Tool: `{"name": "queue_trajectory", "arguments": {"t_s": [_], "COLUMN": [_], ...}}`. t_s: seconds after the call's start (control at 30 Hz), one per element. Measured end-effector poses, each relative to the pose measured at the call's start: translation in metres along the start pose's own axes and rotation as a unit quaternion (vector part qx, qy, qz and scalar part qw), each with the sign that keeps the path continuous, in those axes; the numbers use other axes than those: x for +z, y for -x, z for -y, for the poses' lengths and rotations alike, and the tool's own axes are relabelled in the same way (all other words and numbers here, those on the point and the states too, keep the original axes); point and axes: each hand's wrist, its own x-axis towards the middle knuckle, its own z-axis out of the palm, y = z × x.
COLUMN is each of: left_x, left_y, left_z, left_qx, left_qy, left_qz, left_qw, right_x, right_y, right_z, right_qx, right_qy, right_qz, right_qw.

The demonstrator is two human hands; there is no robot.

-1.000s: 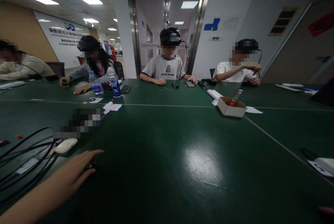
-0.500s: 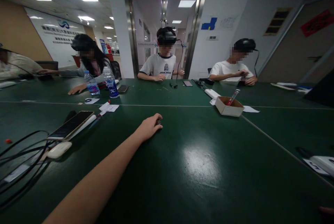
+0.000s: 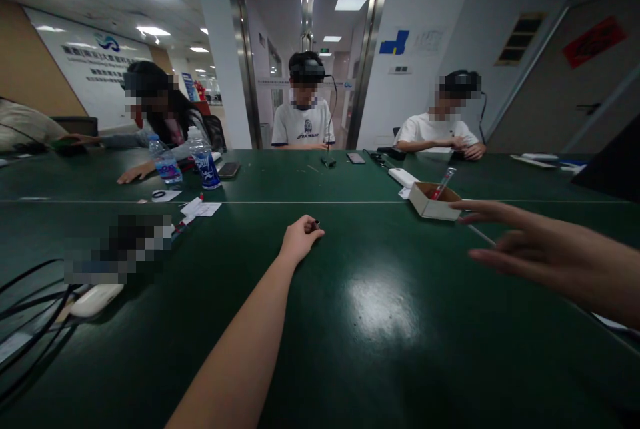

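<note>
Left hand: the left hand (image 3: 299,241) is out on the green tabletop (image 3: 320,329), pinching something between thumb and fingers. A second ago it was way over by the cables on the left, and half a second ago it was already around mid-table, so only a small shift since then.
Pinched thing: a small dark object (image 3: 317,223), poking out at the fingertips around the middle of the tabletop. Mostly covered by the hand, so I can't tell what it is.
Right hand: big change here. The right hand (image 3: 545,252) was just a sliver at the bottom right corner before, now it's fully in, released, fingers loosely stretched out to the left.
Box: the small box (image 3: 433,209) sits just beyond those fingertips, with a clear and red tube (image 3: 444,182) leaning in it, same as before. Can't tell if the index finger actually touches it.
Across the table: the person in the printed tee (image 3: 303,126) had a hand raised half a second ago, now it's lowered.
Bottles: a blue-labelled bottle (image 3: 204,161) and a smaller one (image 3: 165,162) haven't budged, side by side.
</note>
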Motion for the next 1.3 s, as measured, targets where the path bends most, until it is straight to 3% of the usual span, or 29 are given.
{"name": "queue_trajectory", "arguments": {"t_s": [0.1,0.2,0.27,0.33,0.43,0.5,0.77,0.97,1.3], "left_x": [0.0,-0.002,-0.003,-0.003,-0.001,0.0,-0.007,-0.012,-0.013], "left_y": [0.002,-0.004,-0.01,-0.014,-0.016,-0.015,-0.012,-0.016,-0.014], "left_z": [0.001,0.004,0.006,0.008,0.01,0.011,0.01,0.017,0.009], "left_qx": [0.015,0.041,0.06,0.074,0.075,0.069,0.055,0.012,-0.009], "left_qy": [0.07,0.176,0.232,0.266,0.274,0.259,0.166,0.16,0.155], "left_qz": [0.028,0.026,0.013,0.0,-0.003,0.006,0.019,-0.004,-0.029], "left_qw": [0.997,0.983,0.971,0.961,0.959,0.963,0.984,0.987,0.987], "right_x": [0.041,0.105,0.147,0.182,0.22,0.235,0.252,0.248,0.246], "right_y": [-0.061,-0.115,-0.14,-0.155,-0.163,-0.163,-0.161,-0.158,-0.158], "right_z": [0.029,0.037,0.033,0.027,0.021,0.016,-0.006,-0.003,-0.003], "right_qx": [0.011,0.061,0.118,0.165,0.142,0.118,0.098,0.092,0.104], "right_qy": [-0.123,-0.218,-0.29,-0.393,-0.56,-0.615,-0.626,-0.638,-0.665], "right_qz": [0.176,0.227,0.218,0.204,0.172,0.125,0.004,0.018,0.025], "right_qw": [0.977,0.947,0.924,0.882,0.798,0.769,0.774,0.765,0.74]}}
